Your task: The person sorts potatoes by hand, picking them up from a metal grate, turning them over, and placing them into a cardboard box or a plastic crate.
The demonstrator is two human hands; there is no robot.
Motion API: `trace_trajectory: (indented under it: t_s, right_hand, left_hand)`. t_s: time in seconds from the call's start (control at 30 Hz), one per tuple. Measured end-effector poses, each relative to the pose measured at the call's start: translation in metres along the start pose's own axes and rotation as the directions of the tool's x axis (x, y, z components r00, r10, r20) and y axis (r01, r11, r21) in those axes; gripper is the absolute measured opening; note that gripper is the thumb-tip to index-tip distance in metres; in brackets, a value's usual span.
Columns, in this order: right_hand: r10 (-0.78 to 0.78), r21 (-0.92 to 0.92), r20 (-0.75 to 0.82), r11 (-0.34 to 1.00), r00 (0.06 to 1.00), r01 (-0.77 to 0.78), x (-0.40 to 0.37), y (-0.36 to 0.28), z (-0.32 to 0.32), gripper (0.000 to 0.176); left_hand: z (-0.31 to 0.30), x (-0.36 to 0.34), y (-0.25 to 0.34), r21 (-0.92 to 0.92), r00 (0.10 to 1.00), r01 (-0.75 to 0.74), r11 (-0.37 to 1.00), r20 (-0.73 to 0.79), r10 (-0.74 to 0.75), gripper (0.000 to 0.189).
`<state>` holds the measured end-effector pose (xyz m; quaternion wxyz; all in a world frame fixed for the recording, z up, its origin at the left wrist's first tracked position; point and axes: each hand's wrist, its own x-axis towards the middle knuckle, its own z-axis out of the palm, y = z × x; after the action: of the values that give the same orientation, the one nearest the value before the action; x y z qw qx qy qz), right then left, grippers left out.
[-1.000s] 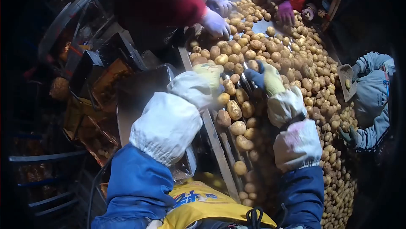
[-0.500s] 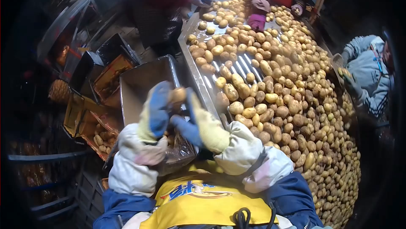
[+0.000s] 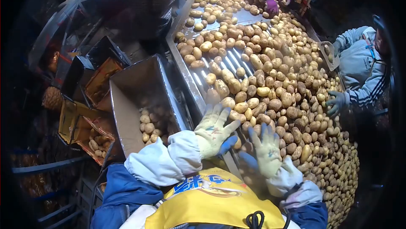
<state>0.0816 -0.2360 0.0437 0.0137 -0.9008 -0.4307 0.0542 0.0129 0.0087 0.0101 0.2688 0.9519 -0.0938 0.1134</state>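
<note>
My left hand point(image 3: 215, 132), in a cream glove with blue on the finger sides, is over the metal rim of the sorting table point(image 3: 184, 71). Its fingers are spread, back upward, near the closest potatoes point(image 3: 241, 108). My right hand point(image 3: 266, 149), gloved the same way, reaches over the near edge of the heap with fingers apart, close to or touching potatoes there. Nothing shows in either hand, though both palms are hidden. Left of the table stands an open cardboard box point(image 3: 124, 110) with several potatoes point(image 3: 150, 124) at its bottom.
Smaller boxes point(image 3: 78, 123) stand further left, one holding potatoes. Across the table on the right, a person in a light blue top point(image 3: 359, 59) holds a scoop-like board point(image 3: 328, 55). Another person's purple glove point(image 3: 272, 6) works at the far end. A metal rail point(image 3: 48, 166) is at lower left.
Both my hands have moved right from above the box to the table edge. The potato between them is gone from them. The box interior shows more, and the person at right has lowered a hand.
</note>
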Motion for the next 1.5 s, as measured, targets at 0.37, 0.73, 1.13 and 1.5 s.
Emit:
trace_trajectory:
  t_s: [0.37,0.73,1.13,1.5]
  right_hand:
    - [-0.149,-0.060,0.131,0.986,0.980,0.158,0.127,0.051,-0.015,0.081]
    - [-0.047,0.251,0.033,0.967,0.998,0.037,0.282,0.038,0.023,0.096]
    - [0.097,0.908,-0.071,0.419,0.993,0.024,0.144,-0.002,0.002,0.075]
    - [0.442,0.962,-0.004,0.247,0.897,-0.118,0.109,-0.015,0.004,0.034]
  left_hand:
    - [-0.031,0.097,-0.103,0.158,0.855,0.292,0.943,0.398,-0.331,0.076]
    - [-0.046,0.127,-0.159,-0.112,0.821,0.569,0.815,0.135,-0.554,0.055]
    - [-0.016,0.057,-0.089,-0.447,0.993,0.078,0.891,-0.045,-0.109,0.055]
    - [-0.002,0.017,-0.006,-0.964,0.946,0.230,0.133,0.189,-0.264,0.039]
